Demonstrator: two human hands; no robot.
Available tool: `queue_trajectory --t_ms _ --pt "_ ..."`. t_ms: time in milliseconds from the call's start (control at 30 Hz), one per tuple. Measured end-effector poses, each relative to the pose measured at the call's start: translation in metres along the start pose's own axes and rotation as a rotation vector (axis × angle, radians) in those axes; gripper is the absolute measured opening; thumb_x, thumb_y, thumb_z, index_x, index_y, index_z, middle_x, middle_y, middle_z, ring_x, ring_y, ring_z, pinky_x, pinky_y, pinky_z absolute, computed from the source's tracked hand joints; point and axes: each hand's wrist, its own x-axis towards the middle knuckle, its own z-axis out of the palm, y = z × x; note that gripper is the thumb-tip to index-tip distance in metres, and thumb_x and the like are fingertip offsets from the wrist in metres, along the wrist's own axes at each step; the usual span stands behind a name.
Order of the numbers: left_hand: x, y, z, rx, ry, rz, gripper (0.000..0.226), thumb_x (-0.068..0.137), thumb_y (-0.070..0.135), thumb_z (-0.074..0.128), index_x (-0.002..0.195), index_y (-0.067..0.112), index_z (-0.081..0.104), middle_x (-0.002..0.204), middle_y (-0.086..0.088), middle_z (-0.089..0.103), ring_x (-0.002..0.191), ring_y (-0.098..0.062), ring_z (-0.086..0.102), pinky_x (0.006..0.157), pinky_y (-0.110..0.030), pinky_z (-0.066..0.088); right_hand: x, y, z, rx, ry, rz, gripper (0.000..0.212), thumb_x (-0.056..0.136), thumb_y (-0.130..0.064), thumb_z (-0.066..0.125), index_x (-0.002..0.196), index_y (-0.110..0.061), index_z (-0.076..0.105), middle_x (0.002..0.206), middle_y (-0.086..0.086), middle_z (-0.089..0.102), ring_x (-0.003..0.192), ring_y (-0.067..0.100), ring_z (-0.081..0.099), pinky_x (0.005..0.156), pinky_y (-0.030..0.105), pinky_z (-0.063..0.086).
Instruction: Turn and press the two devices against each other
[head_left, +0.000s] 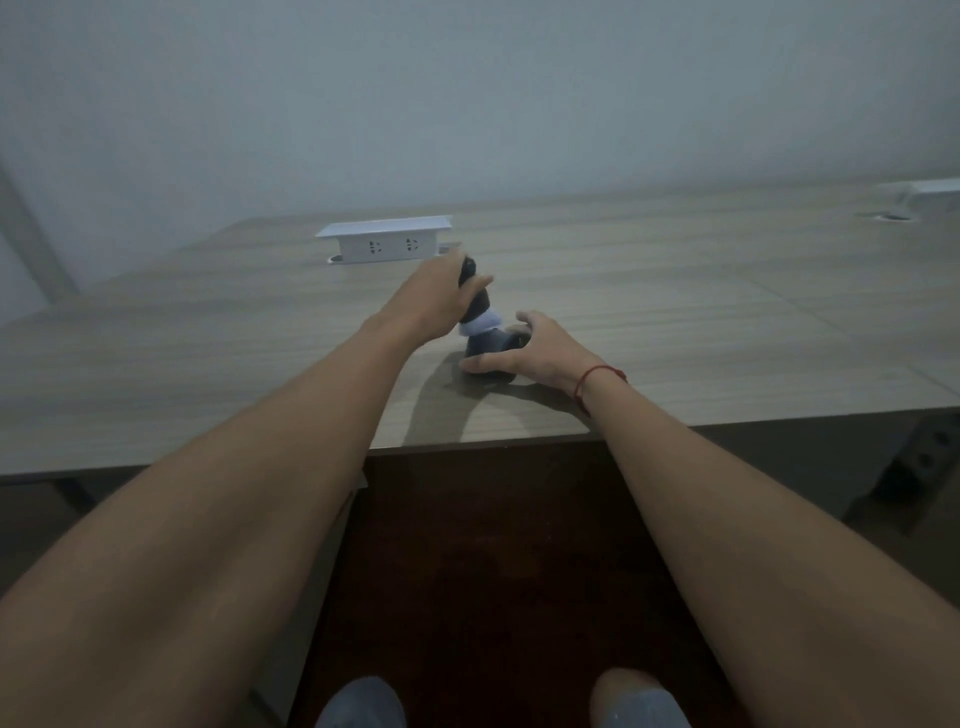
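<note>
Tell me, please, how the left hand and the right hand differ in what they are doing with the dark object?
The left hand is raised and grips the dark object near its top; the right hand lies low on the table, fingers spread around its base. Only the right wrist wears a red string. Both touch the same object.

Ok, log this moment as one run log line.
left hand: grips top of dark object | right hand: fingers spread at its base | object: tilted, white band | table: socket box behind
</note>
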Motion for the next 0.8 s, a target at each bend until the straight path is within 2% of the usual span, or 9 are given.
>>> queue_trajectory --t_ms 67,133,200,300,400,533,633,733,800 --pt "0.006 0.007 0.002 0.009 -0.02 0.041 0.03 0.097 0.037 0.048 0.094 0.008 0.049 0.096 -0.013 0.059 0.084 -0.029 0.053 0.071 -0.034 0.039 -0.001 -0.001 -0.001 0.015 -0.013 -0.014 0.107 0.06 -0.05 0.087 0.146 -0.017 0.032 0.147 0.004 0.044 0.12 0.02 0.049 0.091 0.034 0.047" --pt "0.008 0.007 0.011 0.076 -0.054 0.031 0.034 0.097 0.039 0.048 0.105 0.006 0.053 0.11 -0.017 0.062 0.096 -0.033 0.059 0.08 -0.038 0.046 -0.001 0.0 -0.002 0.026 -0.024 -0.008 0.109 0.062 -0.046 0.087 0.149 -0.015 0.028 0.151 0.006 0.039 0.127 0.024 0.046 0.098 0.038 0.043" --pt "0.006 -0.001 0.016 0.127 -0.044 -0.051 0.034 0.098 0.038 0.047 0.108 0.007 0.053 0.113 -0.016 0.063 0.1 -0.033 0.059 0.08 -0.037 0.045 0.0 0.001 -0.004 0.026 -0.04 -0.001 0.118 0.063 -0.046 0.087 0.154 -0.013 0.018 0.155 0.006 0.033 0.138 0.028 0.036 0.107 0.042 0.034" --pt "0.012 0.001 0.013 0.12 -0.024 -0.076 0.033 0.098 0.039 0.047 0.106 0.007 0.053 0.106 -0.014 0.062 0.096 -0.031 0.059 0.078 -0.037 0.044 0.002 0.0 -0.006 0.018 -0.051 0.011 0.115 0.066 -0.043 0.086 0.153 -0.013 0.018 0.154 0.008 0.033 0.135 0.027 0.037 0.105 0.041 0.034" --pt "0.016 0.008 0.013 -0.022 -0.036 -0.044 0.029 0.097 0.038 0.049 0.088 0.011 0.049 0.09 -0.008 0.057 0.085 -0.027 0.056 0.075 -0.036 0.044 0.003 -0.001 -0.007 0.011 -0.067 0.017 0.106 0.064 -0.043 0.087 0.148 -0.015 0.028 0.148 0.01 0.04 0.122 0.023 0.045 0.094 0.036 0.037" --pt "0.011 -0.007 0.018 -0.011 -0.055 -0.132 0.037 0.098 0.029 0.051 0.064 0.013 0.046 0.072 -0.006 0.055 0.076 -0.029 0.058 0.065 -0.029 0.036 0.002 0.0 -0.007 -0.002 -0.047 0.019 0.119 0.066 -0.043 0.086 0.154 -0.014 0.012 0.155 0.01 0.031 0.138 0.031 0.034 0.107 0.043 0.032" --pt "0.01 -0.005 0.014 -0.061 -0.018 -0.143 0.031 0.098 0.028 0.05 0.074 0.008 0.051 0.079 -0.01 0.058 0.074 -0.026 0.054 0.066 -0.029 0.036 0.002 -0.001 -0.008 0.005 -0.061 0.027 0.119 0.065 -0.044 0.086 0.154 -0.015 0.013 0.154 0.01 0.032 0.134 0.029 0.037 0.104 0.042 0.034" --pt "0.013 0.001 0.018 -0.196 0.03 -0.134 0.032 0.098 0.028 0.05 0.079 0.003 0.056 0.081 -0.014 0.058 0.077 -0.032 0.059 0.067 -0.038 0.045 0.002 -0.002 -0.009 -0.009 -0.078 0.016 0.113 0.062 -0.047 0.086 0.15 -0.015 0.021 0.148 0.01 0.038 0.117 0.021 0.042 0.091 0.036 0.037" --pt "0.012 0.0 0.026 -0.185 0.038 -0.187 0.032 0.098 0.027 0.05 0.081 0.001 0.059 0.081 -0.015 0.06 0.083 -0.034 0.063 0.067 -0.036 0.047 0.002 -0.002 -0.009 -0.009 -0.063 0.017 0.118 0.062 -0.046 0.087 0.152 -0.014 0.017 0.152 0.01 0.035 0.127 0.026 0.041 0.099 0.04 0.036"
